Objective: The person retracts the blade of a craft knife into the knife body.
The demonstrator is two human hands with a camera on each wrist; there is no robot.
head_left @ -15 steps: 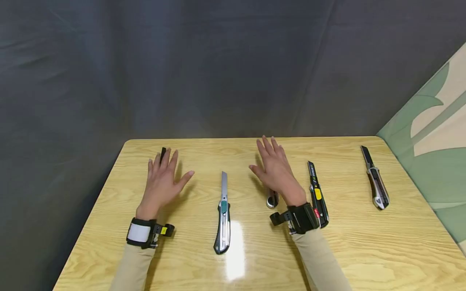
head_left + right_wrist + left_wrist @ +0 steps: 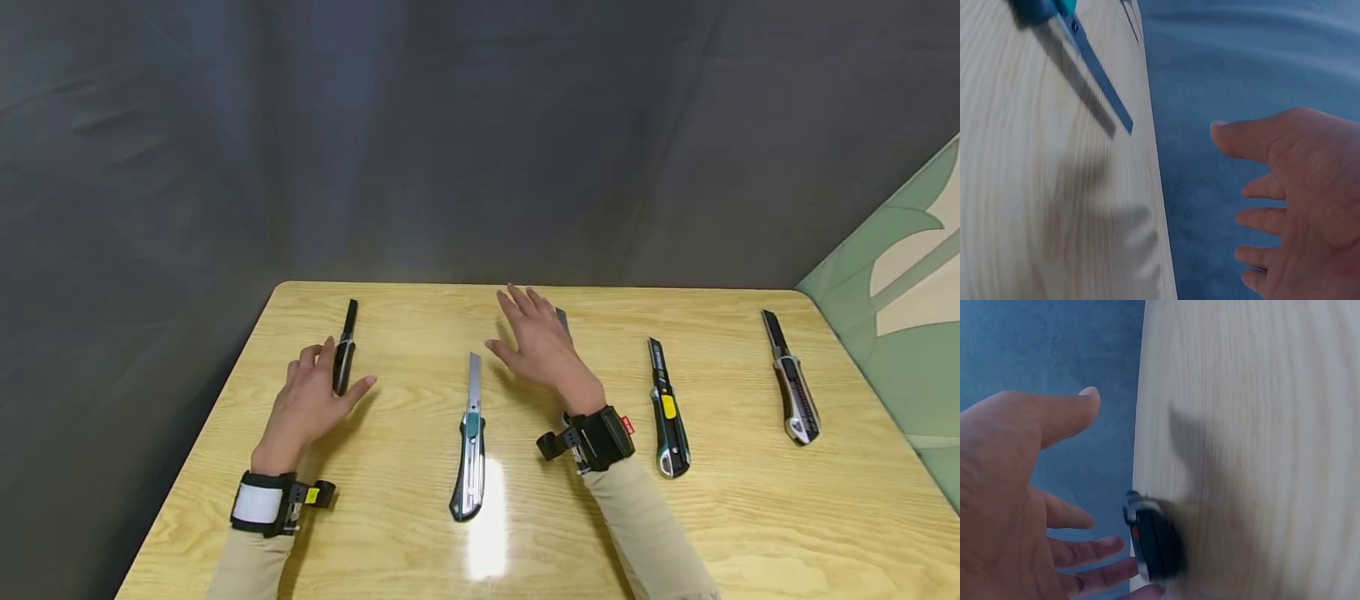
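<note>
A screened-off workplace is suggested, though whether it is housed in a home or a workshop cannot be told. Past the fingertips of the left hand and right hand, the wood-grain table is backed by a dark grey curtain; well to the right of them, it is flanked by a green-and-beige leaf-patterned panel. Snap-off utility knives are spread around the fingers, and wrist cameras are worn behind them.

"What's behind the wooden table?"
"Dark grey cloth, also along the table's left side."
"And right of the table?"
"A green-and-cream patterned surface. A white glare shines on the table's near half."
</note>
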